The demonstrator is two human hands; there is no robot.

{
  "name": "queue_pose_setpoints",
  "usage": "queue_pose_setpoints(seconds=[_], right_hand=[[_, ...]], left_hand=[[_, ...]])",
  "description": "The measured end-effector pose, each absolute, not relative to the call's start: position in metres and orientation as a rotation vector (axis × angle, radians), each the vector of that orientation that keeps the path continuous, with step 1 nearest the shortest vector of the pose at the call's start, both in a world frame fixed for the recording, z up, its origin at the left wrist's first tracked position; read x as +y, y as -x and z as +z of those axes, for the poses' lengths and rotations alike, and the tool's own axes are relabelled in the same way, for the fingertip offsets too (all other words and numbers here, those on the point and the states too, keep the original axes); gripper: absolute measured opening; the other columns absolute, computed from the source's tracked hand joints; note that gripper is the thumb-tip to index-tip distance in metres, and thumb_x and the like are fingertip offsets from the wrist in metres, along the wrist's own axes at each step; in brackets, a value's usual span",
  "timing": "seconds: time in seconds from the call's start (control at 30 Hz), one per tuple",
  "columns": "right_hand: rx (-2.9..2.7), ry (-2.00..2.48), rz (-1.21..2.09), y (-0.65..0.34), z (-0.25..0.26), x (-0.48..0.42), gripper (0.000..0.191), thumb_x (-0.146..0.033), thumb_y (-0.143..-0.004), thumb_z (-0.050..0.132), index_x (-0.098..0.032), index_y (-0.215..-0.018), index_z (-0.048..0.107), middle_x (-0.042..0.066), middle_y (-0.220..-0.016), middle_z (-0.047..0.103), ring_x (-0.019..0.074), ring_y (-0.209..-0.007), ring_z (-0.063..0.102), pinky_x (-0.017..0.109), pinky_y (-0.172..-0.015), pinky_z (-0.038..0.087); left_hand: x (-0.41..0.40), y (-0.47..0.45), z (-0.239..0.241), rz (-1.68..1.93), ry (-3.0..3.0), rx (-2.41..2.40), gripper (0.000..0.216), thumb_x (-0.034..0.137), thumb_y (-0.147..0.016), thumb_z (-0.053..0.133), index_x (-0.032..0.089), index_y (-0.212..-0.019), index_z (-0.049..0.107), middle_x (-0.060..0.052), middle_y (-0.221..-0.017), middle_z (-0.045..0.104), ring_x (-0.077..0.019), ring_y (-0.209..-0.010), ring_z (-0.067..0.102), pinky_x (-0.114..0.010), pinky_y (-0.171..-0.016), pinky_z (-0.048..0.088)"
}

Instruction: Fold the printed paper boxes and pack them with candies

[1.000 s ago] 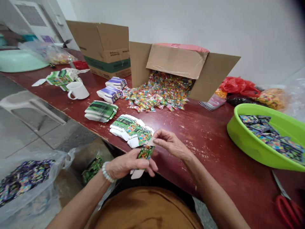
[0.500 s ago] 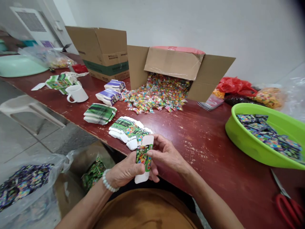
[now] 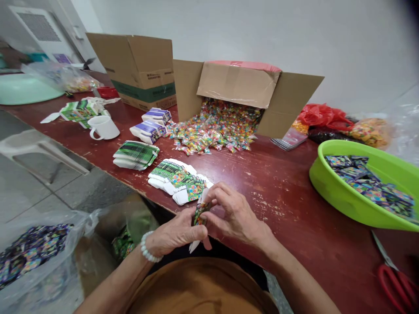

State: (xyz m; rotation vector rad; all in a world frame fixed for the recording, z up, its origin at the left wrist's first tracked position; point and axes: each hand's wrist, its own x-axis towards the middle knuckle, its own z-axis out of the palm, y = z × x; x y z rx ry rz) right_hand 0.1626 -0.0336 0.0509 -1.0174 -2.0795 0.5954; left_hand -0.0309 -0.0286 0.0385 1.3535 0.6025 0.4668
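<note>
A small green printed carton with white end flaps is held between both hands at the table's front edge. My left hand, a pale bead bracelet at its wrist, grips the carton's lower part with the thumb across it. My right hand has its fingers closed around the upper part. The carton is turned nearly edge-on, so its face is partly hidden. Just beyond the hands lies a fanned row of flat green cartons. A second green stack sits to its left.
Wrapped candies spill from a tipped cardboard box. On the right stand a lime green basin of dark packets and red-handled scissors. A white mug and purple cartons are at left. Below lies a plastic bag of packets.
The carton has turned from face-on to nearly edge-on between my hands. My right hand has shifted and curled further round its upper end.
</note>
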Motion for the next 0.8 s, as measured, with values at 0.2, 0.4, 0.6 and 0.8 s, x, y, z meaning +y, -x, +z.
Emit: queue_pose_setpoints(seconds=[0.2,0.4,0.6,0.8], right_hand=[[-2.084,0.911,0.869,-0.172,0.057,-0.032,0.008,-0.014,-0.084,0.062,-0.021,-0.083,0.059,0.000,-0.082,0.064,0.0128,-0.073,0.058,0.024,-0.066,0.044],[-1.998,0.911,1.331,-0.176,0.054,-0.029,0.017,-0.018,-0.083,0.063,-0.022,-0.094,0.050,-0.005,-0.071,0.057,0.0087,-0.056,0.050,0.020,-0.053,0.039],[-1.574,1.121,1.212,-0.162,0.033,-0.029,0.028,-0.025,-0.078,0.072,-0.022,-0.097,0.051,-0.006,-0.068,0.054,0.0086,-0.055,0.047,0.021,-0.053,0.037],[-1.429,1.229,1.244,-0.151,0.022,-0.029,0.030,-0.044,-0.087,0.060,-0.016,-0.077,0.062,-0.001,-0.064,0.057,0.0122,-0.059,0.052,0.025,-0.058,0.041]], left_hand=[[-0.024,0.034,0.034,0.367,-1.267,0.564,0.060,0.070,-0.070,0.067,0.015,-0.091,0.068,-0.009,-0.073,0.070,-0.0219,-0.069,0.064,-0.031,-0.070,0.045],[-0.021,0.031,0.026,0.298,-1.081,0.521,0.048,0.058,-0.068,0.077,0.014,-0.084,0.066,-0.006,-0.073,0.067,-0.0170,-0.058,0.065,-0.026,-0.058,0.047],[-0.027,0.026,0.027,0.498,-1.085,0.748,0.028,0.039,-0.078,0.073,0.014,-0.087,0.064,-0.005,-0.072,0.067,-0.0151,-0.052,0.065,-0.025,-0.052,0.051],[-0.027,0.022,0.016,0.702,-1.221,0.882,0.027,0.038,-0.083,0.069,0.013,-0.092,0.065,-0.006,-0.084,0.070,-0.0167,-0.075,0.067,-0.027,-0.070,0.054]])
